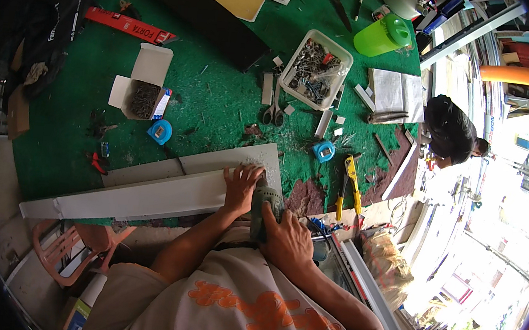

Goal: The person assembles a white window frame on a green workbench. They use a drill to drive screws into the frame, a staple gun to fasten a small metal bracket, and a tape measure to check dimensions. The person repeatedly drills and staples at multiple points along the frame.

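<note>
A long white metal profile (140,194) lies along the near edge of the green-covered table, on top of a flat grey-white panel (270,158). My left hand (241,187) grips the profile's right end, fingers bent over its far edge. Wrapped round a dark green power drill (261,210) is my right hand (289,236), close to my body. The drill's front points away from me at the profile's end, beside my left fingertips. Its tip is too small to make out. Small light shavings (253,164) lie around that spot.
Beyond the profile lie a blue tape measure (160,131), a carton of screws (142,99), scissors (274,114) and a white tub of hardware (317,71). To the right are another tape measure (324,150) and a yellow-handled riveter (351,186). A person (449,129) bends down farther right.
</note>
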A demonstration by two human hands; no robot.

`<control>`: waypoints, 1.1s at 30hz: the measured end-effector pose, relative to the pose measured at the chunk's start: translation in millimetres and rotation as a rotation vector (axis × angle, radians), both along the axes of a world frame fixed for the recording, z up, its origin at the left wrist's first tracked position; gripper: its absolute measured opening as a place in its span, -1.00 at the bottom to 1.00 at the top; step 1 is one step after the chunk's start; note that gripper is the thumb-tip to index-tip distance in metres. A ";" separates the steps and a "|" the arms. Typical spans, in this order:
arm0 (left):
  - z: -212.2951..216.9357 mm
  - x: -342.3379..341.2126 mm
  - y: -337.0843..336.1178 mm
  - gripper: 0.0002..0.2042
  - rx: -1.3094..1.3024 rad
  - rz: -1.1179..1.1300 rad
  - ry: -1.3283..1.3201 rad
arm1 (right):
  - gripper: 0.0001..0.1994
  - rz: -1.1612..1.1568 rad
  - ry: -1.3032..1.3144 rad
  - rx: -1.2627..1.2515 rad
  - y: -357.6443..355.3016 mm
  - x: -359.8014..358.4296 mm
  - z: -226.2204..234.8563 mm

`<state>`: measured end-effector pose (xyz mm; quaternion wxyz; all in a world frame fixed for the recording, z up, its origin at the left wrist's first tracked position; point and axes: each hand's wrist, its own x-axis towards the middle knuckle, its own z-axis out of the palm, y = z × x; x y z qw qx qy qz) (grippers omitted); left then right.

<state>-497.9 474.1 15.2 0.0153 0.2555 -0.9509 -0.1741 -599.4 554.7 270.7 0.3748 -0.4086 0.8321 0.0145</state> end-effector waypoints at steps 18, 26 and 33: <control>16.8 -0.3 -5.8 -0.29 0.145 -0.024 -0.027 | -0.16 -0.008 -0.019 0.003 0.9 -6.0 -11.8; 14.3 0.0 -4.4 -0.04 0.237 0.016 0.035 | -0.23 -0.285 -0.136 -0.097 33.1 -26.8 23.8; 19.2 -2.6 -5.1 0.10 0.245 -0.015 -0.057 | -0.38 -1.114 -0.713 -0.724 138.5 -84.2 -93.6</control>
